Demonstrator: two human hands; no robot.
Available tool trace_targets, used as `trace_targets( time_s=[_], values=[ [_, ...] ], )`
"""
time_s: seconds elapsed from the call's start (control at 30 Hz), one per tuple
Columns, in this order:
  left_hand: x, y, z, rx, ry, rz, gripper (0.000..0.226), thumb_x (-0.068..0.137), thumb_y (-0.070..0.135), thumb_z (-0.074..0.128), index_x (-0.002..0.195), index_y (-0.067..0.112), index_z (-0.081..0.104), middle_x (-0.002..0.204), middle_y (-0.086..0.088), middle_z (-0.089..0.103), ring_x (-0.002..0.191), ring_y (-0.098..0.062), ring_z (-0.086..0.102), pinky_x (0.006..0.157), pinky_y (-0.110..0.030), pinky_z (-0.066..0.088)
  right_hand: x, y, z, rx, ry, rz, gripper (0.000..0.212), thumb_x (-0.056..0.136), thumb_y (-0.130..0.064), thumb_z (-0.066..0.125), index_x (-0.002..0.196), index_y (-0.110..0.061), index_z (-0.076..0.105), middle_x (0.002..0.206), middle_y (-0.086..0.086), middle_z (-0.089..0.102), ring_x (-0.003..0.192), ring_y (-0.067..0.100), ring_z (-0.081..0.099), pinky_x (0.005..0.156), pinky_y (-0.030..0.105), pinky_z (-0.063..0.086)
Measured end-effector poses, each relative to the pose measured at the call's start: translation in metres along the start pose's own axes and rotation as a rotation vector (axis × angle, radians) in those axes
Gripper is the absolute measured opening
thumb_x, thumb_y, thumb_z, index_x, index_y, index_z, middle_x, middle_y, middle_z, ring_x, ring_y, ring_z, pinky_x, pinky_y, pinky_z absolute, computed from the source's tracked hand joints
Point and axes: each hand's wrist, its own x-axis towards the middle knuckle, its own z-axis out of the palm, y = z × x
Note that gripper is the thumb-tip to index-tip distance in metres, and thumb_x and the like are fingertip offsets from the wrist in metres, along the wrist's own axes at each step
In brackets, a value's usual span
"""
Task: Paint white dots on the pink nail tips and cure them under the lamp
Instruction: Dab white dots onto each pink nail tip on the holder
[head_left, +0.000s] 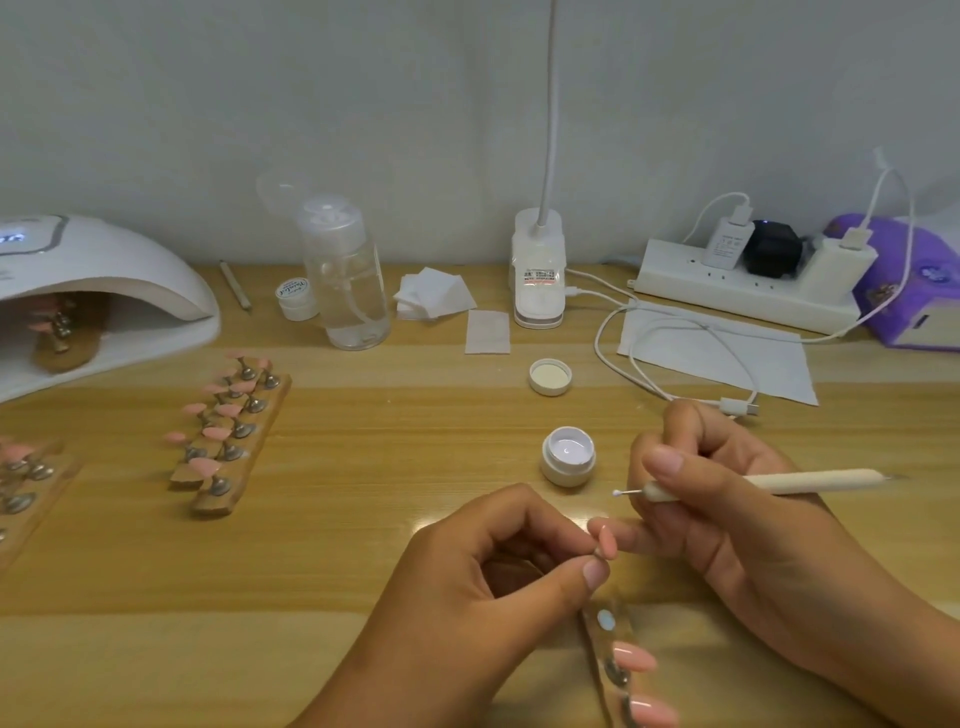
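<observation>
Right grip (727, 519) pinches a dotting pen (763, 483) between thumb and fingers, while the left grip (478, 587) pinches one pink nail tip (607, 540) by its base, low over the desk (395, 519) in front of the person. The pen's long axis runs nearly level across the view, its white-loaded point aimed left, hovering just above and right of the tip without touching it. The tip's long axis runs roughly away from the person, and no dot shows on it. The open paint jar (568, 456) stands just beyond. One strip of tips (67, 332) sits inside the lamp (98, 291), probably curing. More strips (234, 431) wait beside it, too small to check for dots. Two tips on the near strip (613, 660) look plain, so much seems left.
</observation>
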Motion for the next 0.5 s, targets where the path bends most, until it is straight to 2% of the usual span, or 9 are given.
trace_targets(
  time_s=[0.23,0.4,0.5],
  values=[
    [-0.0004,0.0023,0.0006,-0.005,0.002,-0.011,0.009,0.068,0.026,0.075,0.075,0.023,0.071,0.07,0.002,0.069,0.067,-0.006,0.061,0.066,-0.016,0.049,0.0008,-0.0008,0.0005,-0.026,-0.018,0.043,0.049,0.05,-0.033,0.093,0.059,-0.014,0.049,0.058,0.007,0.044,0.065,0.029,0.033,0.059,0.03,0.057],
    [-0.0012,0.0028,0.0025,-0.004,-0.006,0.008,0.007,0.07,0.025,0.073,0.076,0.024,0.071,0.069,0.005,0.068,0.067,-0.005,0.06,0.064,-0.015,0.047,0.0004,0.0007,-0.0021,-0.052,-0.042,0.037,0.045,0.053,-0.034,0.092,0.059,-0.016,0.051,0.059,0.003,0.048,0.058,0.023,0.039,0.06,0.029,0.056],
    [-0.0014,0.0029,0.0027,-0.004,-0.011,0.023,0.013,0.067,0.032,0.075,0.076,0.024,0.07,0.069,0.008,0.067,0.066,-0.004,0.059,0.063,-0.014,0.046,0.0011,0.0016,-0.0033,-0.064,-0.048,0.028,0.039,0.056,-0.027,0.089,0.059,-0.017,0.052,0.058,0.001,0.049,0.052,0.012,0.043,0.059,0.028,0.056]
  ],
)
